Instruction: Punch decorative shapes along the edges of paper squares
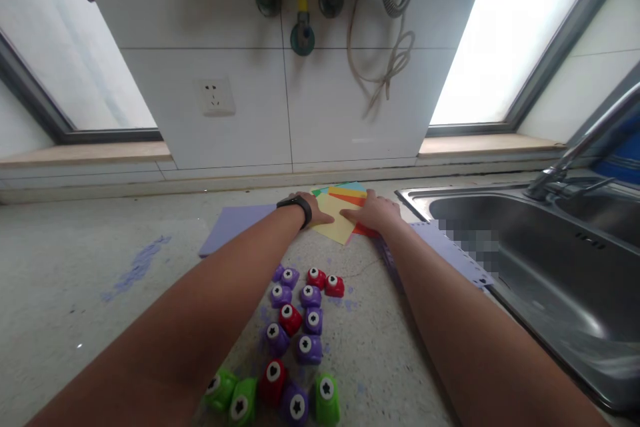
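A fanned stack of coloured paper [336, 219] lies on the countertop near the wall, pale yellow on top, with orange, green and blue edges showing. My left hand [313, 208], a black band on its wrist, grips the stack's left side, thumb over the yellow sheet. From the right, my right hand [376, 212] holds the other side, its thumb also on top. Some fingers are hidden. Purple paper [235, 223] lies beside my left forearm. A purple sheet with a punched edge [447, 250] sits beneath my right forearm, partly over the sink's rim.
Several small craft punches stand between my forearms: purple [313, 320], red [290, 319] and green [327, 399]. Purple paper scraps [137, 268] are scattered at left. A steel sink [420, 197] with a faucet [565, 163] is on the right. Pipe valves [303, 37] and a socket [216, 97] are on the wall.
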